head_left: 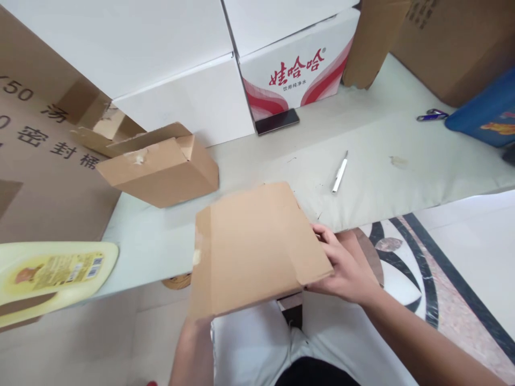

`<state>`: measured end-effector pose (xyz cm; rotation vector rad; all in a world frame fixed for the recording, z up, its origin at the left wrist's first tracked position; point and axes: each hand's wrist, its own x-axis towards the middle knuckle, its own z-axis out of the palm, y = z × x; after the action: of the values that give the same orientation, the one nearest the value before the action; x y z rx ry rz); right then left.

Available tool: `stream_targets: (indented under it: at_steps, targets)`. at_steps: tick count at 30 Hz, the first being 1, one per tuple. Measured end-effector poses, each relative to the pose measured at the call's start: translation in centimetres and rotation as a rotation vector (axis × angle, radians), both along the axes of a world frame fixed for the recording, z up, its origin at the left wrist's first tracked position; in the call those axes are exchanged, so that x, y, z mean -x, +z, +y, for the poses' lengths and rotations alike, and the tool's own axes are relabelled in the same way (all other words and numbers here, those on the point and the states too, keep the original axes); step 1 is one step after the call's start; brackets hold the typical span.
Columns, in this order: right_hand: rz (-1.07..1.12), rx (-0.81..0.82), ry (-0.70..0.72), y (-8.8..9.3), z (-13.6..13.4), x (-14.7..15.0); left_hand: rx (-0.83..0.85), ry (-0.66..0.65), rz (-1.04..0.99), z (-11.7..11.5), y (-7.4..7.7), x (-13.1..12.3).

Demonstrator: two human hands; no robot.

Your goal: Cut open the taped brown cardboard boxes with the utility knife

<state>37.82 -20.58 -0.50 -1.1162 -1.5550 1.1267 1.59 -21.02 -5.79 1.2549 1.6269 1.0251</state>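
Brown cardboard box (245, 252), flat face up, is held above the person's lap at the front edge of a pale green desk (386, 187); whether they touch cannot be told. The right hand (341, 265) grasps its right side, fingers bent around the edge. The left forearm (192, 354) reaches behind the lower left corner, hiding the left hand, so its grip cannot be told. Beyond are an open-flapped carton (173, 177), a slim white pen-like tool (340, 174) and, farther back, a dark phone (277, 122). Should the right hand slip, the box might tip lapward; pushed forward, it could strike the carton or tool.
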Motion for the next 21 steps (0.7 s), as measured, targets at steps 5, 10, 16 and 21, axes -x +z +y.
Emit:
stream_targets:
  at_steps: [5, 10, 16, 21]
  targets:
    - [-0.152, 0.116, -0.206, 0.8, -0.1, 0.4, -0.001, -0.080, -0.035, 0.1, 2.0, -1.4]
    - [-0.339, 0.094, -0.305, 1.1, -0.1, 1.4, -0.079, -0.092, 0.105, -1.0, 3.1, -2.9]
    - [-0.307, 0.095, -0.259, 0.7, -0.2, 2.1, 0.005, -0.092, 0.141, -1.0, 3.7, -4.9]
    - [-0.093, -0.006, 0.031, 0.3, -0.7, 0.7, -0.100, 0.166, 0.123, 0.0, 4.0, -4.7]
